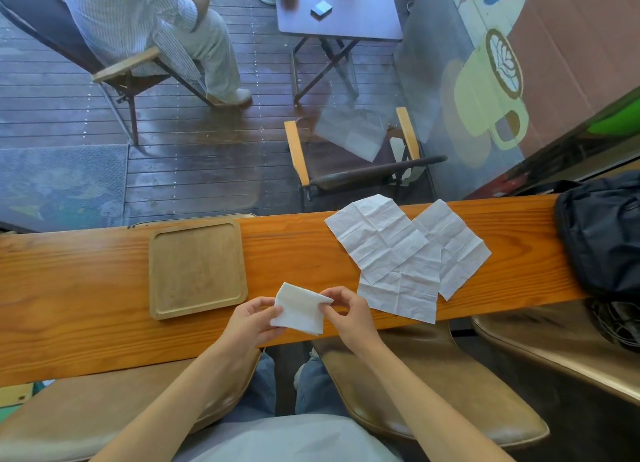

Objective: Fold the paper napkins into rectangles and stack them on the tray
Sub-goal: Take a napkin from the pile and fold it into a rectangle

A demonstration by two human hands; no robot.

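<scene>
Currently both hands are up over the near edge of the surface (86, 288), each with a grip on the same folded napkin (299, 309). Left hand (251, 319) pinches its left edge between thumb and fingers; right hand (348, 314) pinches the upper right corner, fingers curled over the top. Napkin is folded to a rough rectangle, slightly tilted, held just above the wood; can't tell if its lower edge touches. Forearms come in from the bottom of the view, over two tan seat cushions (433, 392)

Just left of the hands and a bit further out: wooden tray (197, 236), square with rounded corners and a raised rim, flat on the surface, nothing in it. Held napkin sits near the tray's front right corner, not touching it

Right of the hands: three unfolded napkins (401, 250) lie flat and overlapping, creased, fanned out toward the far edge. The nearest one reaches almost to the right hand. Black bag (602, 233) sits at the far right end of the surface

Beyond the surface, through glass: dark decking, an empty folding chair (349, 170), a small table (343, 14), and a seated person (156, 21) in striped clothes at upper left
</scene>
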